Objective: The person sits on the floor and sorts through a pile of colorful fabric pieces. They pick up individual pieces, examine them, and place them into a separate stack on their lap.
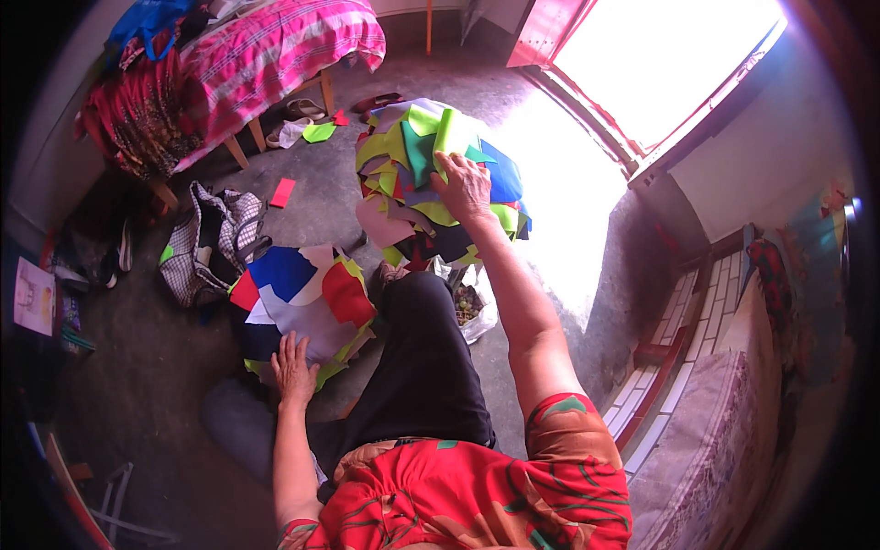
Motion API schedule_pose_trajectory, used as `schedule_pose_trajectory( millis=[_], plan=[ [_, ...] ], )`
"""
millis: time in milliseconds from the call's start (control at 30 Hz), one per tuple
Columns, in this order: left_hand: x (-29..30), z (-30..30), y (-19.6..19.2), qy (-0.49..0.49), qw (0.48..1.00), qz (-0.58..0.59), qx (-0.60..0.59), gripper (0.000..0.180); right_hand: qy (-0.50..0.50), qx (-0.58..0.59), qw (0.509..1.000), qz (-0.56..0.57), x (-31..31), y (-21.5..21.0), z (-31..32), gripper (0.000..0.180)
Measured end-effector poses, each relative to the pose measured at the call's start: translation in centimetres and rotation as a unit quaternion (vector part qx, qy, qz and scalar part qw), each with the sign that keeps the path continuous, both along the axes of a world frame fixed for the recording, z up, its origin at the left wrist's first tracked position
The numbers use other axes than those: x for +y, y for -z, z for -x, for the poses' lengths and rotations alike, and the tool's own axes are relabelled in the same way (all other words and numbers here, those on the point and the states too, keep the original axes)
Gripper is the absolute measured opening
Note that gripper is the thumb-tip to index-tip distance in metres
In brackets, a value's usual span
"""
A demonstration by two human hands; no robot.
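Observation:
My left hand (294, 368) lies with its fingers spread over a low stack of cloth pieces (312, 325). These are grey, blue, red and pale, with lime-green edges showing beneath. Ahead of me rises a bigger heap of loose cloth scraps (380, 220) in many colours. My right hand (465, 188) reaches to its top, and its fingers close on a lime-green cloth piece (447, 131) that looks curled or folded. A dark green scrap (418, 154) lies beside those fingers, with a blue one (503, 174) to their right.
A checked bag (194, 252) sits left of the stack, near a small red piece (282, 192) on the floor. Between my legs and the heap stands a whitish bag (477, 316). A pink-covered bed (275, 64) is far left; a bright doorway (660, 64) opens far right.

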State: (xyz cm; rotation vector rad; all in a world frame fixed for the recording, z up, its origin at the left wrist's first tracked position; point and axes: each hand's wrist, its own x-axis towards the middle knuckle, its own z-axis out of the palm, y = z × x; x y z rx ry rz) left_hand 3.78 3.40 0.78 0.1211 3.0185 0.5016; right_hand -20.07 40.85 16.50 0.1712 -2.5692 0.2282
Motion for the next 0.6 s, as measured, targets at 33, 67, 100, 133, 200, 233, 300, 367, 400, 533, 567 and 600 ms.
schedule_pose_trajectory(
  millis=[33, 67, 100, 133, 200, 233, 300, 367, 400, 533, 567, 600],
  plan=[
    [-0.1, -0.1, -0.1, -0.001, 1.000, 0.000, -0.002, 0.067, -0.004, 0.023, 1.000, -0.006, -0.3, 0.4, 0.1, 0.042],
    [-0.1, 0.0, -0.1, -0.004, 1.000, -0.001, -0.003, 0.067, 0.010, 0.040, 0.999, -0.023, -0.1, 0.4, 0.3, 0.033],
    [0.0, 0.0, -0.3, 0.001, 1.000, 0.000, -0.005, 0.066, 0.020, 0.033, 0.998, -0.040, 0.0, 0.5, 0.3, 0.028],
    [0.0, 0.1, -0.5, 0.001, 1.000, 0.003, -0.007, 0.066, 0.025, 0.025, 0.998, -0.056, 0.1, 0.6, 0.4, 0.023],
    [-0.1, 0.0, -0.3, 0.001, 1.000, 0.010, -0.005, 0.065, 0.021, 0.042, 0.998, -0.046, 0.2, 0.8, 0.3, 0.017],
    [-0.2, 0.0, -0.1, -0.001, 1.000, 0.007, -0.001, 0.065, 0.018, 0.034, 0.999, -0.033, 0.2, 0.7, 0.3, 0.016],
    [-0.3, -0.1, 0.2, -0.006, 1.000, 0.004, 0.002, 0.064, 0.024, 0.023, 0.999, -0.034, 0.0, 0.6, 0.5, 0.017],
    [-0.4, -0.2, 0.6, -0.008, 1.000, 0.002, 0.002, 0.064, 0.040, 0.028, 0.998, -0.041, -0.2, 0.7, 0.7, 0.014],
    [-0.4, -0.2, 0.5, -0.011, 1.000, 0.000, -0.001, 0.064, 0.049, 0.035, 0.997, -0.040, -0.4, 0.7, 0.9, 0.012],
    [-0.5, -0.3, 0.4, -0.020, 1.000, -0.006, -0.006, 0.063, 0.095, 0.009, 0.994, 0.048, -0.7, 0.4, 1.0, 0.016],
    [-0.6, -0.4, 0.5, -0.021, 1.000, -0.007, -0.006, 0.063, 0.100, 0.014, 0.993, 0.060, -0.7, 0.5, 1.0, 0.016],
    [-0.6, -0.4, 0.5, -0.021, 1.000, -0.009, -0.005, 0.063, 0.105, 0.020, 0.992, 0.072, -0.7, 0.6, 1.1, 0.016]
  ],
)
